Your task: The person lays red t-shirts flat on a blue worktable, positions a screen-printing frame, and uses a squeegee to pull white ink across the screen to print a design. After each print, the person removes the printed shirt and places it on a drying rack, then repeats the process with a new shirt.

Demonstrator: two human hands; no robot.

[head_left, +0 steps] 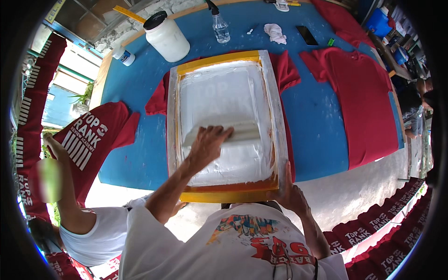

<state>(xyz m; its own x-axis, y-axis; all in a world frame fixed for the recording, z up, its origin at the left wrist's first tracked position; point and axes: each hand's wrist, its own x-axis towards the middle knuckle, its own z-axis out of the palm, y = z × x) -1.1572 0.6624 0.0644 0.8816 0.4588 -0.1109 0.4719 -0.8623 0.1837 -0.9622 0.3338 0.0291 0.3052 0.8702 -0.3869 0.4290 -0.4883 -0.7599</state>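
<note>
A silk-screen frame [224,195] with yellow tape along its ends lies over a dark red T-shirt [290,77] on the blue table. White ink coats the mesh, and faint lettering shows through its upper part. My left hand [210,144] is closed over a wide squeegee [245,132], which lies across the middle of the mesh. My right hand [291,192] grips the near right corner of the frame, fingers along its side edge. The frame hides most of the shirt.
A white tub [167,39], a small jar [123,56], a spray bottle [220,28], a crumpled cloth [275,33] and a phone [306,35] stand or lie toward the back. Another red shirt [357,102] lies at right. At left, a co-worker [95,238] holds up a printed shirt [95,140].
</note>
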